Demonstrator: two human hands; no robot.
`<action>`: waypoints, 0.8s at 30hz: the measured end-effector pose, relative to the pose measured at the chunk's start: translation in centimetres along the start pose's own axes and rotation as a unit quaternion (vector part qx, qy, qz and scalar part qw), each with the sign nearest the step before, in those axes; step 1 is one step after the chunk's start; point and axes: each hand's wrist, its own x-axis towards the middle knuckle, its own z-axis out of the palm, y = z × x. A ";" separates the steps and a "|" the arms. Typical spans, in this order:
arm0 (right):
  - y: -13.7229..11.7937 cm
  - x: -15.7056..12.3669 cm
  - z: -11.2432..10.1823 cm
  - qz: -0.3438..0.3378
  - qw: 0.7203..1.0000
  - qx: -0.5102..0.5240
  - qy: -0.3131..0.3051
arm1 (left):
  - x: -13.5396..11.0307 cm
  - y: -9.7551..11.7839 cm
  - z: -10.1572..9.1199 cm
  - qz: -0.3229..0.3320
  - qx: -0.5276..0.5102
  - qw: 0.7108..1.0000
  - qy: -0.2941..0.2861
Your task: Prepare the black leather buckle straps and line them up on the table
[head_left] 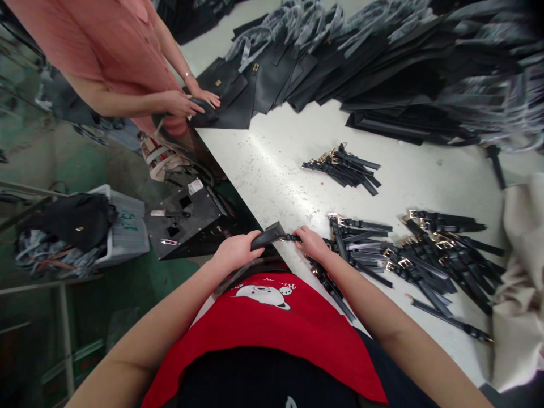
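Observation:
At the near table edge, my left hand [238, 250] is closed round a flat black leather strap [267, 234], its wide end pointing right. My right hand [313, 243] pinches a thin black buckle strap [290, 237] that meets the wide end of the other; whether the two are joined I cannot tell. Beside my right hand lies a heap of short black straps with gold buckles [361, 243]. Another bunch of buckle straps [346, 167] rests farther back. Under my right forearm are a few more straps [327, 280], partly hidden.
More buckle straps [450, 255] lie at right, beside beige cloth [521, 283]. Black leather bag pieces [306, 73] and wrapped straps cover the table's far side. A co-worker in a pink shirt [114, 51] handles black leather at far left. A grey crate [127, 221] stands on the floor.

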 end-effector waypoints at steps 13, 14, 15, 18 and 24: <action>1.1 -1.0 0.1 0.057 0.997 0.033 0.043 | 0.4 3.0 1.1 0.041 0.049 0.997 -0.037; 1.1 -1.1 0.1 0.071 0.996 0.023 0.040 | 0.8 3.7 1.1 0.045 0.054 0.997 -0.034; 1.2 -1.1 0.1 0.082 0.996 0.018 0.036 | 1.3 4.4 1.2 0.051 0.057 0.997 -0.030; 1.4 -1.1 0.1 0.088 0.995 0.027 0.033 | 2.5 6.2 1.1 0.065 0.061 0.996 -0.025; 1.6 -0.9 0.3 0.093 0.994 0.034 0.032 | 3.0 6.7 0.9 0.069 0.079 0.994 -0.019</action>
